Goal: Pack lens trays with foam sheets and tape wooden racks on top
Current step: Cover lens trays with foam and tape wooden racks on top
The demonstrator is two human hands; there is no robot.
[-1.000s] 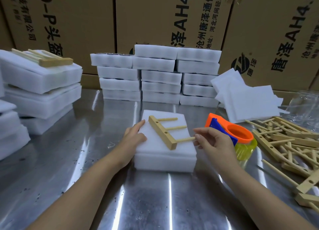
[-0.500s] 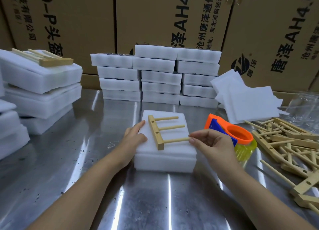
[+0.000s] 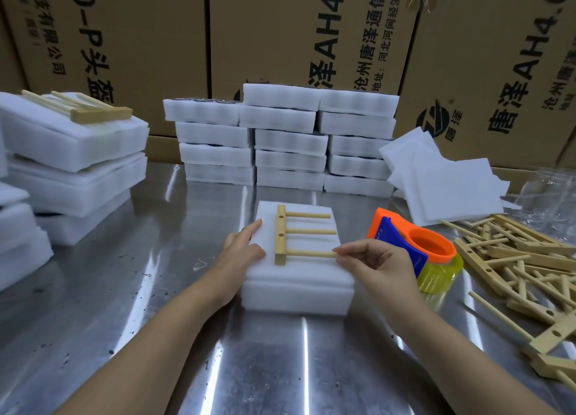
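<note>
The left hand [image 3: 244,249], fingers straight, steadies the foam-wrapped tray [image 3: 299,279] — the right hand [image 3: 374,266] pinches the wooden rack [image 3: 280,235] by its near peg in its fingers, seemingly squaring it for taping.

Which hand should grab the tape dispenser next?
Probably the right hand: the tape dispenser sits just beside it, while the left hand rests on the foam pack under the wooden rack.
</note>
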